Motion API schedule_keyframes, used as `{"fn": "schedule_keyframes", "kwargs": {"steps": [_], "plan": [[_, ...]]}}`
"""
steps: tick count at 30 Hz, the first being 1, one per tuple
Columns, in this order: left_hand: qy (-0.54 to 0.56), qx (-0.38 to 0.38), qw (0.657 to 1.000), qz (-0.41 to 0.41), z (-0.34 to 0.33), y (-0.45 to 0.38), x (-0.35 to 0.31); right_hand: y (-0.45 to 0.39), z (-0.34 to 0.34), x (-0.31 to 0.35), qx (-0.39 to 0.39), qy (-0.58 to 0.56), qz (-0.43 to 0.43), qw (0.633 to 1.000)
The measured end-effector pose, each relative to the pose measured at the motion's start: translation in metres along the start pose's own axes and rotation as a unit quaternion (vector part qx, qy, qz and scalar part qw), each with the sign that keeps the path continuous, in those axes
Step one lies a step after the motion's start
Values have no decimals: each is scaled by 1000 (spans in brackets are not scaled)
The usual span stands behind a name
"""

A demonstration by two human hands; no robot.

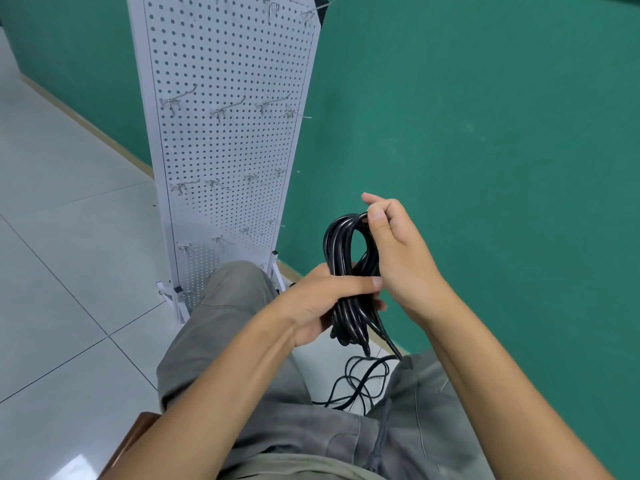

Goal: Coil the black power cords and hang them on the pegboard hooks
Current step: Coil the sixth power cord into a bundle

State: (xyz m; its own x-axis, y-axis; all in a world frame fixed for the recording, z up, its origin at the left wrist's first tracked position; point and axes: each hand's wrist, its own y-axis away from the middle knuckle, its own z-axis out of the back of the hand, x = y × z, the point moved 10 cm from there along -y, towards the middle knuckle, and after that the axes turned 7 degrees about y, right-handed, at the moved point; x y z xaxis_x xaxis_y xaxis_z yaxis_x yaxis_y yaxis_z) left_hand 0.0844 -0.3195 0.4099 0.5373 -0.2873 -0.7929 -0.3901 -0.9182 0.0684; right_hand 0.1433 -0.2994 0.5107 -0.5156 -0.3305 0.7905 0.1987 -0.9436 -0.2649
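Seated person coiling a cord in front of a pegboard. The left hand (325, 299) grips the middle of the coiled black power cord (341, 268), thumb laid across the front of the bundle and fingers curled behind it. The right hand (394, 251), just beside and above the left, pinches the top loop of the coil between thumb and curled fingers. Below the left hand the coil's lower loops hang free, and a loose length of cord (363, 379) trails down to the tiled floor (69, 237) between the person's knees, lying there in open loops. Ahead of and to the left of both hands stands the white pegboard (228, 133) on its feet, leaning against the green wall (485, 133). Its metal hooks (227, 107) sit in several rows, all bare. Grey trousers (225, 323) cover both legs beneath the forearms.
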Motion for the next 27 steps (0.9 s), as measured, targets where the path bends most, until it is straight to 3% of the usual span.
{"fn": "schedule_keyframes", "kwargs": {"steps": [7, 11, 17, 22, 27], "plan": [[30, -71, 996, -55, 28, -8, -12, 22, -30, -57, 124, -173, -107, 971], [109, -99, 986, -80, 48, -6, -28, 45, -47, -79, 173, -74, -112, 976], [221, -154, 955, -123, 81, -6, -42, 55, -49, -92, 147, -2, -113, 983], [247, -232, 927, -161, 104, 4, -48, 60, -49, -88, 150, 79, -85, 982], [232, -322, 897, -194, 122, 17, -45, 67, -55, -57, 180, 183, 18, 966]]}}
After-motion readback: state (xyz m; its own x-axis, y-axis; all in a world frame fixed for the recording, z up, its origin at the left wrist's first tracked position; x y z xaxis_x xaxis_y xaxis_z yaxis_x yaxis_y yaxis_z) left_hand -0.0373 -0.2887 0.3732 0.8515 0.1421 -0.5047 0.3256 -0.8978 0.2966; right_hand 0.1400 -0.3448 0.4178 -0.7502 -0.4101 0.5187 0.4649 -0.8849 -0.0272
